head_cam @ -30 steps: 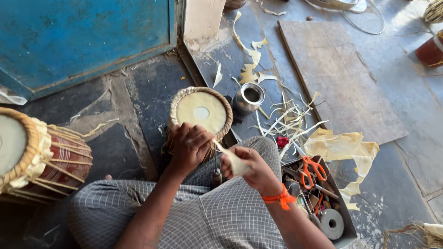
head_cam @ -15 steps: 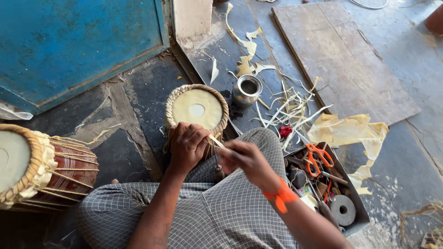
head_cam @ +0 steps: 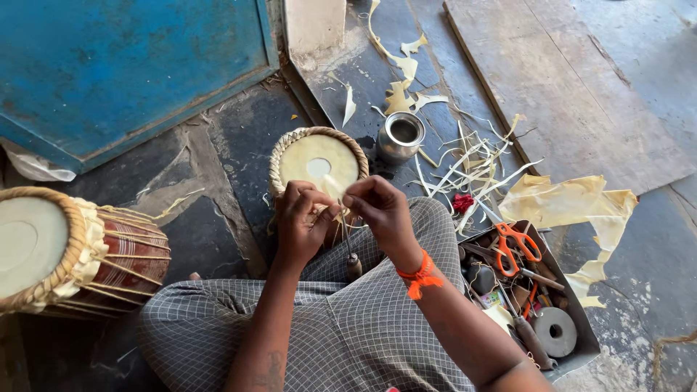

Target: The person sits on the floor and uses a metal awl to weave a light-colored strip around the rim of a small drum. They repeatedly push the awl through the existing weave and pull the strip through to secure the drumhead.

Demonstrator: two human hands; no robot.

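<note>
Fingertips of both hands meet above the lap, pinched on a thin pale strip (head_cam: 332, 187) of hide or cane. The left hand (head_cam: 301, 221) closes thumb and forefinger on its lower part; the right hand (head_cam: 381, 210) clamps the upper part, wrist bound with an orange thread band (head_cam: 420, 277). Below the fingers a slender awl-like tool (head_cam: 350, 250) stands with its dark handle against the checked cloth (head_cam: 341, 327) over the knees; whether either hand grips it cannot be told.

Just beyond the hands, partly hidden by them, sits the small drum (head_cam: 318, 161), its pale head facing up with a lighter central patch and a braided rim already in place around what shows of the edge. Judged from this, the head is mounted and rimmed, and the lacing or edge work with the strip appears under way; how much remains is not visible.

Further out: a metal cup (head_cam: 401, 136) just behind the drum, loose pale trimmings (head_cam: 472, 156) scattered on the stone floor (head_cam: 218, 145), a larger sheet of pale hide (head_cam: 573, 203), and a tool tray (head_cam: 581, 319) at the person's right holding orange-handled scissors (head_cam: 517, 243). At the left lies a second, larger drum (head_cam: 69, 250) on its side, fully laced. A blue door (head_cam: 123, 65) and a wooden board (head_cam: 559, 87) bound the scene.
</note>
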